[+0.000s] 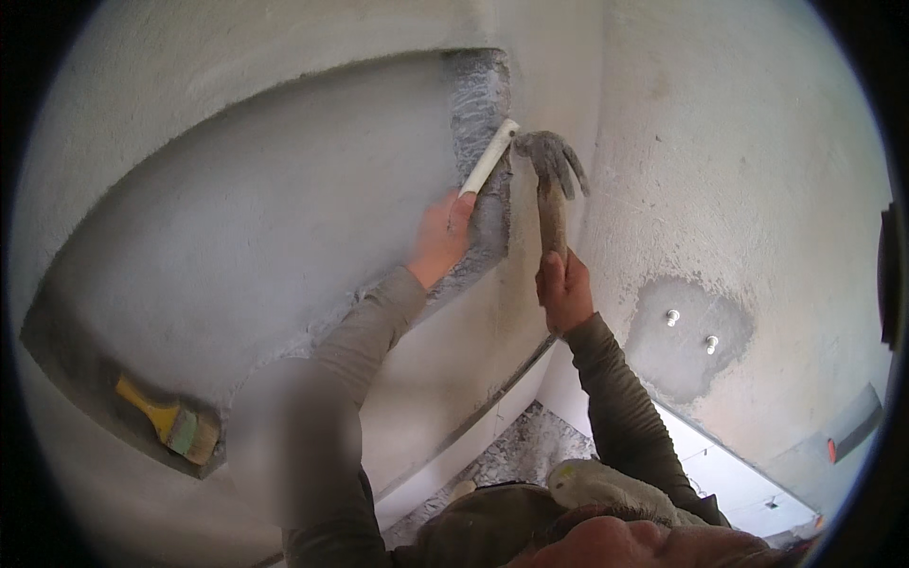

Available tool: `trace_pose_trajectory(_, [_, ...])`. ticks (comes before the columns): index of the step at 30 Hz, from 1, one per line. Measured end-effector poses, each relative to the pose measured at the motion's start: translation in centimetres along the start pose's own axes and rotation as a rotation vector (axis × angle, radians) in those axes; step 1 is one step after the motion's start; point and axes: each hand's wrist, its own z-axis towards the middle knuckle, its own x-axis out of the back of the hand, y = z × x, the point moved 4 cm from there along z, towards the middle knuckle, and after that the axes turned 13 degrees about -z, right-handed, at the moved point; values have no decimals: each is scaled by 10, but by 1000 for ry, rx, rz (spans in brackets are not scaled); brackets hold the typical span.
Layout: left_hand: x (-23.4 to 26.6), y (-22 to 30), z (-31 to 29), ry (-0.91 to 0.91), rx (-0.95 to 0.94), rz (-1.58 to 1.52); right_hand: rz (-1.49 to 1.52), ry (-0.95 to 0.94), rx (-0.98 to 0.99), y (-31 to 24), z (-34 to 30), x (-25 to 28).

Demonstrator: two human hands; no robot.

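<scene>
My left hand (441, 237) is closed around a white-handled tool (490, 157) at the right side of a recess (265, 199) in the plastered wall. Its working end is hidden by my fingers, so its kind does not show. A hole marks the handle's upper end. Just right of that end is the head of a claw hammer (551, 194), its claws pointing right and down. My right hand (565, 292) grips the hammer's wooden shaft low down. Rough grey mortar (478, 99) lines the recess's right edge.
A yellow-handled brush (170, 421) lies on the recess's lower left ledge. Two pipe fittings (672, 317) stick out of a darker patch on the right wall. Below, rubble (530, 443) covers the floor beside white panels (724, 473).
</scene>
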Motion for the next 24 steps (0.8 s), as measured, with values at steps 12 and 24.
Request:
trace_pose_trajectory(12, [-1, -3, 2, 24, 15, 9, -100, -41, 2, -18, 7, 2])
trace_pose_trajectory(24, [5, -4, -1, 31, 28, 7, -23, -80, -44, -26, 11, 0])
